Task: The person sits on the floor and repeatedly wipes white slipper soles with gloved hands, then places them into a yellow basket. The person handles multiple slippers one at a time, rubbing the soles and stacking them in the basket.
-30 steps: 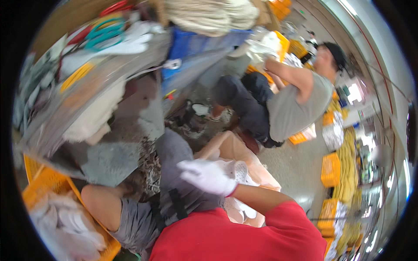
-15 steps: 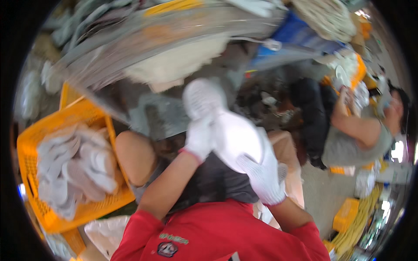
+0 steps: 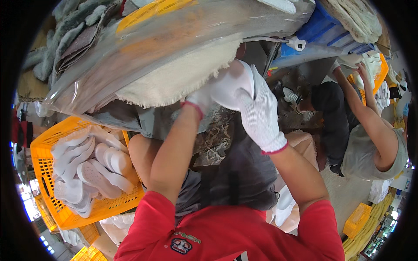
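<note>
Both hands wear white knit gloves with red cuffs and are raised in front of the person, who has a red shirt. The left hand [image 3: 209, 93] reaches up under the frayed lower edge of a cream fabric piece [image 3: 174, 80] that hangs out of a large clear plastic-wrapped bundle [image 3: 143, 48]; its fingers are curled against the fabric, though whether they actually pinch the edge cannot be told, since the right hand covers part of them. The right hand [image 3: 257, 108] lies just to the right, overlapping the left one, its fingers spread flat and pointing up toward the same fabric edge.

The bundle slants across the far part of the scene, with a yellow sheet [image 3: 152, 11] inside it and grey fuzzy pieces [image 3: 69, 30] stacked at the far left. Below the hands, shaggy grey scraps [image 3: 215, 139] hang down.

At the near left, an orange plastic crate [image 3: 43, 174] holds a heap of white shoe insoles [image 3: 93, 167]. Another person's bare knee [image 3: 141, 150] shows just beside the crate.

At the right, a person in a grey shirt [image 3: 365, 152] leans over with one arm stretched toward an orange basket [image 3: 381, 71] of white pieces. Blue plastic crates [image 3: 322, 28] sit at the far right, and yellow crates [image 3: 357, 219] stand on the floor at the near right.
</note>
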`<move>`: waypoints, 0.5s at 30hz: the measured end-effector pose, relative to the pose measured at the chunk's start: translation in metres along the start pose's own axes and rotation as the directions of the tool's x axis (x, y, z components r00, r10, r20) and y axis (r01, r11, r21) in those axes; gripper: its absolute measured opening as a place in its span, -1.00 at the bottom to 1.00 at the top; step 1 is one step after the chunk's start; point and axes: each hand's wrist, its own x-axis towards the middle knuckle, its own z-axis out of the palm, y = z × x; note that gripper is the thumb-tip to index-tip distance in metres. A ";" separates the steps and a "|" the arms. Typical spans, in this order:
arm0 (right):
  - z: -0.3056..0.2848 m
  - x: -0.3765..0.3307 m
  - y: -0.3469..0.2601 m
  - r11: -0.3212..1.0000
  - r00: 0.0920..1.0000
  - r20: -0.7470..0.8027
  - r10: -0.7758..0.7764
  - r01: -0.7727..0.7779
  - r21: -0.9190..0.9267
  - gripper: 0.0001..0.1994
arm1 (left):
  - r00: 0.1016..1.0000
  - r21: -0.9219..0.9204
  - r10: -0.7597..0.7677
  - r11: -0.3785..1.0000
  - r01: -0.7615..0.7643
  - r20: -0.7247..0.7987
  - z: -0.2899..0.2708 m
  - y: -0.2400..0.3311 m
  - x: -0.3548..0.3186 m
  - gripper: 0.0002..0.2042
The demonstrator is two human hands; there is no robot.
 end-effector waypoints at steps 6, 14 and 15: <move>0.014 0.044 0.010 0.988 0.985 0.126 0.121 -0.132 0.085 -0.67 | 0.844 0.773 -0.525 0.489 0.404 -0.109 -0.065 0.141 -0.075 -0.17; 0.042 0.067 0.029 0.981 0.957 0.271 -0.107 0.146 -0.129 -0.76 | 0.911 0.502 -0.363 0.835 0.226 0.194 -0.023 0.179 -0.112 -0.21; 0.040 0.068 0.027 0.990 0.952 0.286 -0.111 0.132 -0.052 -0.75 | 0.883 0.478 -0.424 0.829 0.289 0.202 -0.018 0.177 -0.111 -0.22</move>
